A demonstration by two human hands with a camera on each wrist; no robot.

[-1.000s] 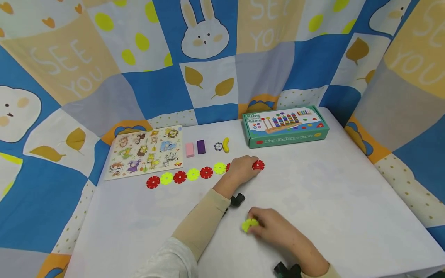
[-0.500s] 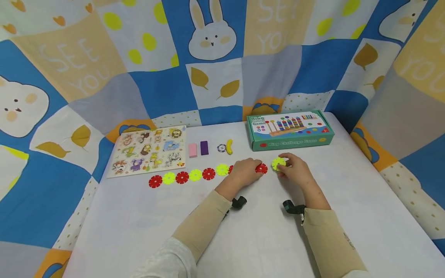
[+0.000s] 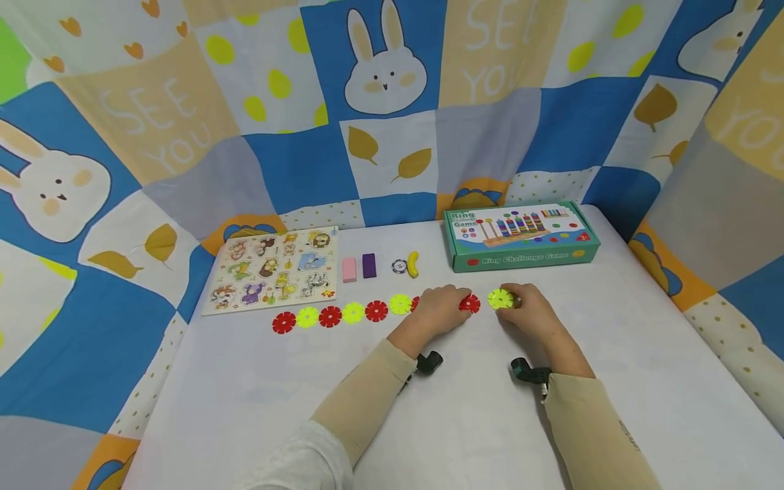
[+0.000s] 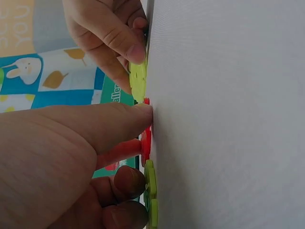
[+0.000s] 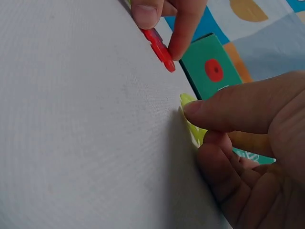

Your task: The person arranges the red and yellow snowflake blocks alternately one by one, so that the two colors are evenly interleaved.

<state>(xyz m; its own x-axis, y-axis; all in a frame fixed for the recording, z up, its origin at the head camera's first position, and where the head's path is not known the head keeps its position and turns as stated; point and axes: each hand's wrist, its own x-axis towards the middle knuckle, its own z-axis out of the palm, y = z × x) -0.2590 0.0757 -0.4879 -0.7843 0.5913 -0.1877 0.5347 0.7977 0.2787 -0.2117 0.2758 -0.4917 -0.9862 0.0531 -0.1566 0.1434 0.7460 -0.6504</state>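
Observation:
A row of alternating red and yellow-green flower-shaped plastic discs runs across the white table; the leftmost red disc (image 3: 284, 322) is near the puzzle board. My left hand (image 3: 436, 314) holds the red disc (image 3: 469, 303) at the row's right end between thumb and index finger, flat on the table. Its other fingers rest over neighbouring discs and hide part of the row. My right hand (image 3: 534, 314) pinches a yellow-green disc (image 3: 500, 299) by its edge, slightly tilted and low over the table, right of the red one. A small gap separates these two discs.
Behind the row lie an animal puzzle board (image 3: 275, 269), a pink block (image 3: 349, 269), a purple block (image 3: 369, 265), a round patterned chip (image 3: 399, 266) and a yellow toy banana (image 3: 413, 264). A green game box (image 3: 520, 237) stands at the back right, before a patterned curtain.
My right hand has carried the yellow-green disc from the near part of the table up beside the row's right end, then lowered it slightly. My left hand stays on the red disc.

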